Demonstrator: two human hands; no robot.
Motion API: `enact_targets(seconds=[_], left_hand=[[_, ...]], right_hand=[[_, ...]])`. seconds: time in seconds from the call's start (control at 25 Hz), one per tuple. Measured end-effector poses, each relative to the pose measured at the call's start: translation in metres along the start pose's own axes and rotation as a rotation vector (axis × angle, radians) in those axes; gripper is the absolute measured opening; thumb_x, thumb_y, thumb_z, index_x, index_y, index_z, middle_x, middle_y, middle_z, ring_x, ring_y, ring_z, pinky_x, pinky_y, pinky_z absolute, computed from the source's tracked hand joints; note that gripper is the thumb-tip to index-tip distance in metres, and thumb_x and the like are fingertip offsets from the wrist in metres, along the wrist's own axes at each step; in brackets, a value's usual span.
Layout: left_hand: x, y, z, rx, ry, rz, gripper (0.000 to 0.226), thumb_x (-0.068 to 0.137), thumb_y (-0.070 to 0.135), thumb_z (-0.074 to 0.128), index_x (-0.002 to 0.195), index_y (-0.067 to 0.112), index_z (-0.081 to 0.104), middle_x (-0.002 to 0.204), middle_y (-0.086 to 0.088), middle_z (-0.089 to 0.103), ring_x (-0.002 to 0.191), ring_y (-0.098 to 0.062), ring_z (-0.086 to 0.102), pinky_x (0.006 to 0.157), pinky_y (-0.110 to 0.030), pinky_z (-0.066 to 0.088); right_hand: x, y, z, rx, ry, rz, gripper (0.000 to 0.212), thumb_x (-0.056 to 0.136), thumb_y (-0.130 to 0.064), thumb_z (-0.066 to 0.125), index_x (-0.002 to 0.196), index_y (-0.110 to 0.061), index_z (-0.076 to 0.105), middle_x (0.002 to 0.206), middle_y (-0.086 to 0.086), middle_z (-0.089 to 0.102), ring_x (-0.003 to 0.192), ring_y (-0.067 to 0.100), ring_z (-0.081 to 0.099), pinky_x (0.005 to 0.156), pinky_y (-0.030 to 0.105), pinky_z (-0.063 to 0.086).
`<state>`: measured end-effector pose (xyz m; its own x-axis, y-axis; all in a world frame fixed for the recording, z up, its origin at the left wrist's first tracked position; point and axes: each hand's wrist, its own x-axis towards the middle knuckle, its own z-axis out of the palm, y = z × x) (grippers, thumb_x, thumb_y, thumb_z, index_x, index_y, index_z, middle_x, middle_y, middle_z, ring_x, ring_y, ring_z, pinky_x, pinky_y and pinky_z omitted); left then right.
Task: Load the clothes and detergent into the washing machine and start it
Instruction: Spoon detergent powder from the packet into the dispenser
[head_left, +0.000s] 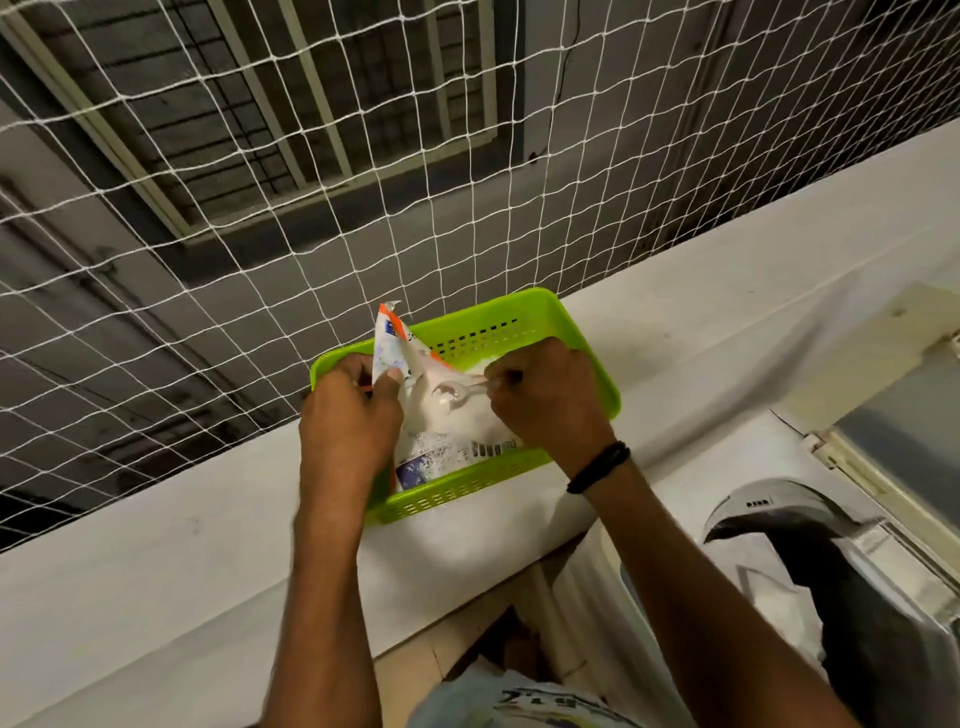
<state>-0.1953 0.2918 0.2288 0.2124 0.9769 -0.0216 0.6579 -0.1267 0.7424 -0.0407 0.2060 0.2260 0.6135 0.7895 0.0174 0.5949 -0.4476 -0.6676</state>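
Left grip (349, 415) pinches the detergent bag (410, 352) by its edge; right grip (549, 401), just beside it, pinches a clear scoop (451, 393) inside.

A white net (363, 234) hangs just behind the green basket (524, 312), blocking reach past its far rim. The surface (156, 545) left of the basket gives room to pass; the washing machine (769, 499) crowds the right.
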Motion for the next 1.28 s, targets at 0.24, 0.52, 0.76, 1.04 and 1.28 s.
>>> enact_targets(seconds=[0.24, 0.52, 0.76, 1.04, 1.28], left_hand=[[0.002, 0.000, 0.005, -0.067, -0.036, 0.044, 0.015, 0.098, 0.030, 0.056, 0.102, 0.020, 0.067, 0.088, 0.007, 0.066, 0.075, -0.007, 0.060, 0.060, -0.024, 0.038], [0.003, -0.001, 0.008, -0.122, 0.004, 0.042, 0.016, 0.098, 0.028, 0.056, 0.103, 0.019, 0.068, 0.085, 0.010, 0.067, 0.072, 0.001, 0.059, 0.058, -0.020, 0.041], [0.002, 0.001, 0.007, -0.128, 0.010, 0.042, 0.015, 0.096, 0.030, 0.061, 0.104, 0.022, 0.070, 0.089, 0.013, 0.068, 0.075, -0.004, 0.062, 0.059, -0.022, 0.042], [-0.004, 0.007, 0.005, -0.255, 0.062, 0.049, 0.023, 0.089, 0.019, 0.071, 0.108, 0.030, 0.063, 0.094, 0.022, 0.066, 0.085, 0.002, 0.064, 0.072, -0.025, 0.053], [-0.006, 0.010, 0.011, -0.347, 0.107, 0.074, 0.036, 0.084, 0.011, 0.075, 0.110, 0.031, 0.060, 0.103, 0.011, 0.067, 0.093, -0.011, 0.067, 0.085, -0.033, 0.058]], right_hand=[[0.038, 0.006, 0.009, 0.044, -0.111, 0.035, 0.019, 0.079, -0.018, 0.060, 0.086, -0.011, 0.076, 0.095, 0.011, 0.073, 0.095, 0.030, 0.068, 0.087, 0.035, 0.054], [0.038, 0.008, 0.011, 0.330, -0.497, 0.328, 0.027, 0.071, -0.007, 0.064, 0.090, 0.012, 0.068, 0.074, 0.014, 0.073, 0.066, 0.029, 0.071, 0.068, 0.038, 0.061], [0.031, 0.007, 0.002, 0.594, -0.388, 0.373, 0.021, 0.075, 0.008, 0.048, 0.079, 0.022, 0.063, 0.059, 0.023, 0.062, 0.057, 0.031, 0.059, 0.063, 0.042, 0.054], [0.023, 0.011, -0.014, 0.592, -0.213, 0.338, 0.034, 0.054, -0.011, 0.058, 0.076, 0.014, 0.063, 0.072, 0.035, 0.065, 0.059, 0.037, 0.062, 0.073, 0.053, 0.058], [0.017, 0.022, -0.025, 0.493, -0.037, 0.234, 0.020, 0.063, -0.020, 0.055, 0.066, -0.016, 0.075, 0.058, 0.009, 0.072, 0.068, 0.028, 0.073, 0.079, 0.050, 0.058]])
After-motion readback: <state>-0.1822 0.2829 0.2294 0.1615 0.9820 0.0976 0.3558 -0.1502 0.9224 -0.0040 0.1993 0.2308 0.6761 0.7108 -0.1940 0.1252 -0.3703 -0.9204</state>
